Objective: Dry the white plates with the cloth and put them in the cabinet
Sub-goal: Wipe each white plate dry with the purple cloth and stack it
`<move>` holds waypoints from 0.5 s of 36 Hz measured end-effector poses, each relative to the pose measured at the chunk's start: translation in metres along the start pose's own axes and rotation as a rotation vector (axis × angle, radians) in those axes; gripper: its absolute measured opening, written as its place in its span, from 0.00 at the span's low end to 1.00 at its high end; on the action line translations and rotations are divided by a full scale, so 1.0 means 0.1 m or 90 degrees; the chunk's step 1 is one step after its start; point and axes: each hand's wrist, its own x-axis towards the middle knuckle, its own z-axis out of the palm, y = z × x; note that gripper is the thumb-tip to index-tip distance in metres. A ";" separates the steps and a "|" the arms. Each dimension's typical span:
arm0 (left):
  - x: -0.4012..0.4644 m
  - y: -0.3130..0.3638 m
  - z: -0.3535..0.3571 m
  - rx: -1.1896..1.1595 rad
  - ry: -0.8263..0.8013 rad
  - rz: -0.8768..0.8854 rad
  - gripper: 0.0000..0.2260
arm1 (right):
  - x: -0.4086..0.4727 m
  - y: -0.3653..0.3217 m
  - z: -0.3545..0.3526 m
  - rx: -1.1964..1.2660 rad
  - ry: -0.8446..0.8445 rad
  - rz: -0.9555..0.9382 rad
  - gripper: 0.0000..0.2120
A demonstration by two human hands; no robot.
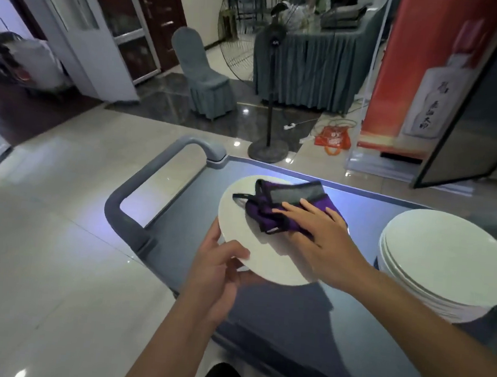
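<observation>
The round, smooth white plate (246, 238) is being held tilted above the grey plastic cart tabletop (305, 320). The left hand (220, 272) is gripping its near-left rim, thumb on top. The right hand (314, 238), fingers flat and extended, is pressing a crumpled purple cloth with grey band (281, 208) onto the plate's far face. A stack of matching white plates (440, 263) is sitting on the tabletop to the right.

Banquet hall: skirted table (307, 71), covered chair (202, 74)
</observation>
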 end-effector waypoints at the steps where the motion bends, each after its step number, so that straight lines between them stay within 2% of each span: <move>1: 0.02 0.00 0.02 0.002 0.008 0.010 0.30 | -0.10 0.02 0.00 0.023 -0.003 0.010 0.20; 5: 0.09 0.01 0.04 0.038 0.042 0.053 0.36 | -0.46 0.01 0.02 0.110 -0.039 0.029 0.21; 9: 0.14 -0.04 0.03 0.079 0.047 0.060 0.40 | -0.57 0.07 -0.20 0.248 -0.194 0.083 0.11; 11: 0.15 -0.08 0.04 0.078 0.060 0.054 0.40 | -0.58 0.12 -0.38 0.344 -0.223 0.165 0.10; 15: 0.14 -0.13 0.06 0.089 0.068 0.056 0.39 | -0.61 0.35 -0.58 0.524 -0.181 0.357 0.16; 18: 0.09 -0.12 0.09 0.142 0.045 0.073 0.37 | -0.58 0.44 -0.67 0.603 -0.068 0.471 0.15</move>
